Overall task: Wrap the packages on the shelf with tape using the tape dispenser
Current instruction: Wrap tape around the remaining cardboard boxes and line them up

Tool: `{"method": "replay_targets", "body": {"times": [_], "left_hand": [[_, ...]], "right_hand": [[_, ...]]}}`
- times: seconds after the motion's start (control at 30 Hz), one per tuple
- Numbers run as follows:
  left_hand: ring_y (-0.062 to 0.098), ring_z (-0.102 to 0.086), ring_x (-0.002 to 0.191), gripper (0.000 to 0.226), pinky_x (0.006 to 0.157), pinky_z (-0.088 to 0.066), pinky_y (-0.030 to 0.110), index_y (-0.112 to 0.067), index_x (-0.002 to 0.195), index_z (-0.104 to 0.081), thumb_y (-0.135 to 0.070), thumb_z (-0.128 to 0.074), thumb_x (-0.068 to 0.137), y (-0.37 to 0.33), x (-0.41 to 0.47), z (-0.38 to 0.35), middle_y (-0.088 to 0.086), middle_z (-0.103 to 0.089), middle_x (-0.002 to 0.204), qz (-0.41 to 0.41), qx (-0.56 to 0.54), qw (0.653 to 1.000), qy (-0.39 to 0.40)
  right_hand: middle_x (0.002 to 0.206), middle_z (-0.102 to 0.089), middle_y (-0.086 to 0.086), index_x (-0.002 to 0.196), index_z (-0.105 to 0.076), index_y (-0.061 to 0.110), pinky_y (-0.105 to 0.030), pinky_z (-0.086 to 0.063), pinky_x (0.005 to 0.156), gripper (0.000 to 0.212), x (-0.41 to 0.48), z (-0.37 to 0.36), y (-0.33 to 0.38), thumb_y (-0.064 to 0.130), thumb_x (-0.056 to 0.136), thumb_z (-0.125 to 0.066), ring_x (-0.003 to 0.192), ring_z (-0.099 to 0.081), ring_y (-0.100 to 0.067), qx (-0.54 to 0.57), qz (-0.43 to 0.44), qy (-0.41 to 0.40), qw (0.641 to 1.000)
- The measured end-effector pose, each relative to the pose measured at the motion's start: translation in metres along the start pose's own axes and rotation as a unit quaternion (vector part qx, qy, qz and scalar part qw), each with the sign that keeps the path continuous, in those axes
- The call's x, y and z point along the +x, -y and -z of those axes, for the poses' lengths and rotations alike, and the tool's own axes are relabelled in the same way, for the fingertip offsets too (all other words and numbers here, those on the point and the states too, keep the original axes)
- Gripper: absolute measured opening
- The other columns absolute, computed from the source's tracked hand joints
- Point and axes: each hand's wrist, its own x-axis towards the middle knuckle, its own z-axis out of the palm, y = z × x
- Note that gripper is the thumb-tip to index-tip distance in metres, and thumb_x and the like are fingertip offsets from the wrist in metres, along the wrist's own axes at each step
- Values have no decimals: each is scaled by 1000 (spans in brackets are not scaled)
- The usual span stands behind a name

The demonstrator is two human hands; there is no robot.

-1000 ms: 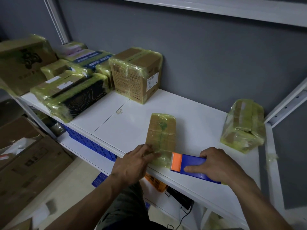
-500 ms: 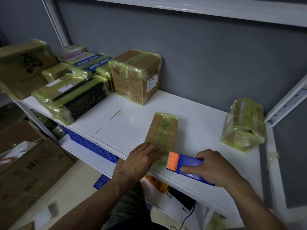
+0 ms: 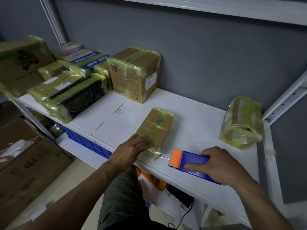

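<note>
A flat brown package (image 3: 156,127) wrapped in yellowish tape lies on the white shelf (image 3: 191,113), near its front edge. My left hand (image 3: 131,150) presses flat on the package's near end, fingers spread. My right hand (image 3: 221,165) grips a blue tape dispenser (image 3: 191,162) with an orange head, lying on the shelf to the right of the package. A short strip of clear tape (image 3: 163,154) stretches from the orange head to the package's near corner.
A taped package (image 3: 242,122) stands at the shelf's right end beside the metal upright (image 3: 282,103). A taped box (image 3: 134,73) and several wrapped packages (image 3: 69,95) crowd the left. Cardboard boxes (image 3: 28,163) sit on the floor; a blue crate (image 3: 86,143) is on the lower shelf.
My right hand has pulled the dispenser to the right, away from the package, drawing out a strip of tape. My left hand stays pressed on the package's near end.
</note>
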Motion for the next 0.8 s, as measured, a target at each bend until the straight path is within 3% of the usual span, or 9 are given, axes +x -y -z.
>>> {"method": "replay_targets", "body": {"times": [0.07, 0.17, 0.23, 0.3, 0.4, 0.5, 0.6, 0.67, 0.8], "left_hand": [[18, -43, 144, 54, 122, -28, 45, -26, 139, -59, 2, -65, 93, -2, 3, -6, -2, -53, 150, 2, 8, 1000, 13], [16, -28, 152, 74, 125, 2, 37, -35, 149, -46, 8, -62, 90, -4, 2, -14, -4, -44, 157, 26, 36, 999, 28], [19, -21, 154, 87, 124, 7, 39, -39, 152, -40, 4, -70, 83, -5, -1, -17, -4, -40, 159, 21, 68, 996, 49], [18, -19, 154, 78, 125, 2, 42, -45, 150, -40, -9, -70, 87, -5, -1, -17, -7, -39, 158, 9, 81, 995, 48], [17, -37, 146, 46, 125, -11, 41, -44, 139, -56, -33, -67, 95, -9, 2, -13, -9, -52, 148, 15, 42, 999, 5], [22, -46, 141, 37, 123, -9, 51, -39, 129, -66, -28, -71, 94, -15, 7, -12, -6, -60, 139, 36, 46, 998, 7], [18, -31, 151, 35, 123, 1, 64, -40, 135, -61, -30, -58, 101, -16, 9, -13, -8, -49, 151, 74, 48, 994, 60], [17, -28, 152, 35, 123, -10, 61, -41, 136, -60, -33, -54, 103, -16, 9, -13, -9, -46, 153, 77, 42, 993, 76], [18, -42, 143, 32, 114, -39, 50, -39, 126, -68, -40, -67, 95, -14, 7, -13, -11, -55, 145, 58, 5, 998, 39]], "right_hand": [[54, -59, 22, 64, -55, 20, -14, -37, 45, 64, 1, 0, -1, 77, 59, -83, 45, -57, 4, -5, 0, 1, 1000], [53, -58, 26, 64, -54, 22, -11, -34, 41, 61, 3, -4, -1, 75, 62, -84, 46, -56, 7, -4, -1, 5, 1000], [54, -58, 26, 65, -55, 22, -11, -35, 41, 60, 4, -5, -3, 75, 62, -85, 47, -56, 7, 4, -6, 7, 1000], [55, -60, 25, 65, -56, 21, -11, -35, 42, 60, 5, -5, -3, 74, 62, -85, 47, -57, 6, 4, -10, 9, 1000], [53, -59, 24, 64, -55, 21, -11, -34, 42, 60, 6, -5, -2, 73, 62, -85, 46, -57, 6, 4, -12, 7, 1000], [53, -58, 27, 65, -55, 23, -11, -34, 44, 60, 8, -6, -1, 74, 63, -85, 46, -57, 7, -5, -15, 13, 1000], [53, -58, 27, 67, -55, 24, -13, -36, 47, 58, 10, -6, -1, 74, 63, -85, 47, -58, 3, -12, -16, 13, 1000], [53, -59, 23, 69, -55, 26, -12, -36, 47, 57, 12, -8, -1, 75, 64, -84, 51, -58, 1, -24, -15, 9, 1000], [71, -62, 11, 76, -56, 25, -17, -40, 51, 58, 18, -15, 3, 76, 66, -81, 66, -63, -2, -66, -17, -2, 998]]}}
